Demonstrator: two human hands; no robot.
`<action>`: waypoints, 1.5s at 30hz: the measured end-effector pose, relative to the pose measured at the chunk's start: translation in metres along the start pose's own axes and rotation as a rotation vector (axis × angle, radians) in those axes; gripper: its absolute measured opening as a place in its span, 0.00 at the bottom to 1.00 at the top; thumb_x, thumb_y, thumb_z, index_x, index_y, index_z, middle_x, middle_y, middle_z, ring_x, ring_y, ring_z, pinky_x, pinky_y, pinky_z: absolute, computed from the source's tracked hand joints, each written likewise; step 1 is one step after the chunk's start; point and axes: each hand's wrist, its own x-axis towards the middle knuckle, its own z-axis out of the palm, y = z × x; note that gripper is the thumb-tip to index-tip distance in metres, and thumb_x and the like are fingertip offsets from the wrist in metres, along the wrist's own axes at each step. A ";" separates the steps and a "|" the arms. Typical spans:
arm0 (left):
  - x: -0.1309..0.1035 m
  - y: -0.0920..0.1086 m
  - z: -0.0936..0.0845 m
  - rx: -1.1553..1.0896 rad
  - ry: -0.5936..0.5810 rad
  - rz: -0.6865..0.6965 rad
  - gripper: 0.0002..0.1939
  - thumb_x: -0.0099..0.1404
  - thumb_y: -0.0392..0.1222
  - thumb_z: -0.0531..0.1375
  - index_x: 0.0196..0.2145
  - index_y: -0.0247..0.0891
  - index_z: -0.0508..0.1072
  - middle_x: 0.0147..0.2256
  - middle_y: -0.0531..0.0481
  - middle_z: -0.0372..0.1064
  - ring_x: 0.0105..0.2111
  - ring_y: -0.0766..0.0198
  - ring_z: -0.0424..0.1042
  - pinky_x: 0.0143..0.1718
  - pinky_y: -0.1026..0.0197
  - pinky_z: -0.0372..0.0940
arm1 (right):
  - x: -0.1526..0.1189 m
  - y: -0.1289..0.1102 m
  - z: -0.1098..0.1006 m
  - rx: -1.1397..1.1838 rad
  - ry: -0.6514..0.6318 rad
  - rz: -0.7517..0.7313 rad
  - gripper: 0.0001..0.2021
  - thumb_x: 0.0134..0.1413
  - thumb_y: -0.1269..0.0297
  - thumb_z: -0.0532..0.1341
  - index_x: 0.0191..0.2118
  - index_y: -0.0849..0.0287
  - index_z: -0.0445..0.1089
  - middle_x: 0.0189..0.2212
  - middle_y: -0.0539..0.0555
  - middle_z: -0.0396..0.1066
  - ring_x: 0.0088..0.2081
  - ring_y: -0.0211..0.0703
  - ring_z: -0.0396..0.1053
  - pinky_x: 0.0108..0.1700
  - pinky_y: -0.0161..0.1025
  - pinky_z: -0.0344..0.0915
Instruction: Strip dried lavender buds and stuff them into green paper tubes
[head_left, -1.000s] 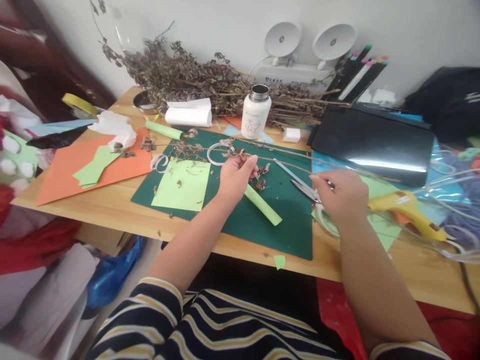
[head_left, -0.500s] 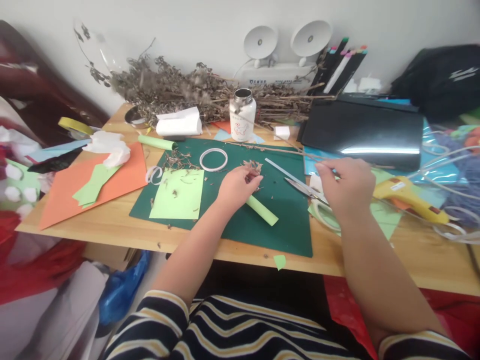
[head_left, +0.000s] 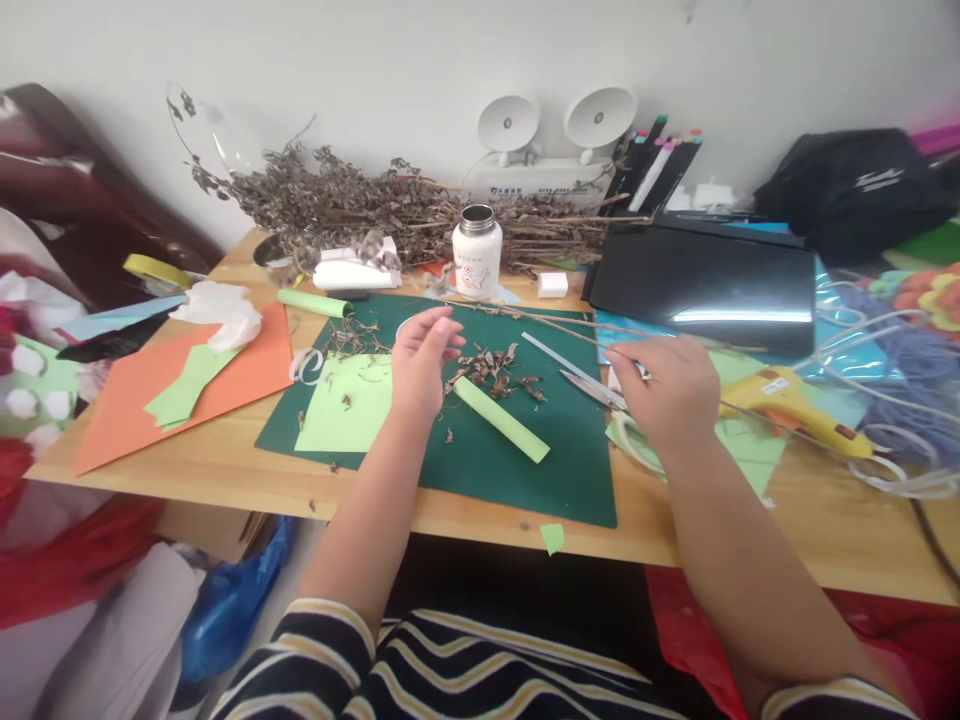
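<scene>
My right hand (head_left: pixel 664 390) is closed on a long thin dried stem (head_left: pixel 555 322) that reaches left across the back of the green cutting mat (head_left: pixel 480 490). My left hand (head_left: pixel 426 365) hangs over the mat, fingers apart and slightly curled, with nothing in it. Crumbled dried leaves (head_left: pixel 495 370) lie just right of it, beside a rolled green paper tube (head_left: pixel 502 420). A light green paper square (head_left: pixel 345 410) with leaf bits on it is partly hidden by my left hand. Scissors (head_left: pixel 592 388) lie left of my right hand.
A white bottle (head_left: pixel 477 255) stands behind the mat, before a heap of dried plants (head_left: pixel 337 195). A yellow glue gun (head_left: pixel 799 400) and black case (head_left: pixel 705 285) are at right. Orange paper (head_left: pixel 187 390) lies at left.
My left hand has let go of the dried leaves, which now lie on the mat, and has moved left and up. The view has shifted slightly; my right hand still holds the stem.
</scene>
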 end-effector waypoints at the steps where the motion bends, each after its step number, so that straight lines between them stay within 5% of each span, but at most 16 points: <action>1: 0.001 0.001 -0.001 -0.025 0.046 0.018 0.10 0.52 0.44 0.61 0.33 0.39 0.69 0.26 0.54 0.68 0.23 0.74 0.66 0.24 0.70 0.61 | 0.000 -0.001 0.000 0.001 0.007 -0.003 0.08 0.52 0.65 0.58 0.25 0.57 0.70 0.22 0.49 0.74 0.26 0.40 0.69 0.33 0.38 0.62; 8: 0.007 0.001 -0.005 -0.041 0.264 0.216 0.09 0.54 0.35 0.58 0.35 0.41 0.64 0.28 0.56 0.67 0.21 0.75 0.67 0.24 0.69 0.62 | 0.001 -0.005 -0.002 0.028 0.063 -0.071 0.05 0.50 0.67 0.60 0.25 0.58 0.69 0.21 0.50 0.74 0.25 0.39 0.69 0.32 0.37 0.63; 13: 0.013 0.005 -0.013 0.042 0.282 0.129 0.08 0.56 0.39 0.54 0.35 0.43 0.64 0.33 0.54 0.68 0.24 0.72 0.70 0.25 0.68 0.63 | 0.000 -0.004 -0.004 0.041 -0.077 -0.009 0.08 0.52 0.64 0.57 0.25 0.56 0.70 0.23 0.50 0.74 0.27 0.40 0.69 0.33 0.40 0.62; 19: 0.017 0.012 -0.022 0.138 0.220 -0.014 0.19 0.56 0.58 0.51 0.24 0.39 0.64 0.25 0.51 0.68 0.23 0.69 0.70 0.23 0.66 0.63 | 0.001 -0.005 -0.008 0.055 -0.199 -0.007 0.10 0.53 0.62 0.56 0.24 0.56 0.71 0.23 0.52 0.73 0.26 0.40 0.65 0.32 0.40 0.58; 23: 0.015 0.012 -0.021 0.230 0.243 0.032 0.12 0.53 0.48 0.57 0.21 0.37 0.65 0.21 0.53 0.67 0.21 0.72 0.66 0.22 0.68 0.61 | 0.002 -0.007 -0.009 0.052 -0.257 -0.041 0.11 0.53 0.62 0.56 0.24 0.55 0.71 0.22 0.51 0.73 0.25 0.40 0.64 0.31 0.39 0.56; 31: 0.022 0.004 -0.024 0.222 0.233 0.100 0.05 0.50 0.36 0.54 0.19 0.37 0.62 0.16 0.57 0.62 0.19 0.73 0.62 0.21 0.70 0.58 | -0.003 -0.008 -0.009 0.031 -0.209 -0.072 0.09 0.52 0.60 0.58 0.27 0.56 0.72 0.23 0.51 0.73 0.27 0.40 0.65 0.30 0.37 0.56; 38: 0.022 -0.003 -0.024 0.190 0.102 0.103 0.05 0.48 0.36 0.55 0.18 0.37 0.63 0.17 0.55 0.63 0.18 0.73 0.60 0.21 0.68 0.57 | -0.001 -0.012 -0.011 -0.003 -0.274 -0.062 0.14 0.54 0.57 0.55 0.23 0.56 0.72 0.17 0.49 0.68 0.22 0.36 0.61 0.27 0.35 0.52; 45: 0.023 -0.001 -0.024 0.230 0.146 0.023 0.07 0.50 0.42 0.57 0.19 0.36 0.66 0.17 0.55 0.62 0.18 0.73 0.61 0.21 0.68 0.56 | 0.001 -0.013 -0.015 -0.014 -0.311 -0.052 0.16 0.54 0.56 0.55 0.20 0.56 0.70 0.18 0.49 0.69 0.24 0.36 0.61 0.30 0.38 0.50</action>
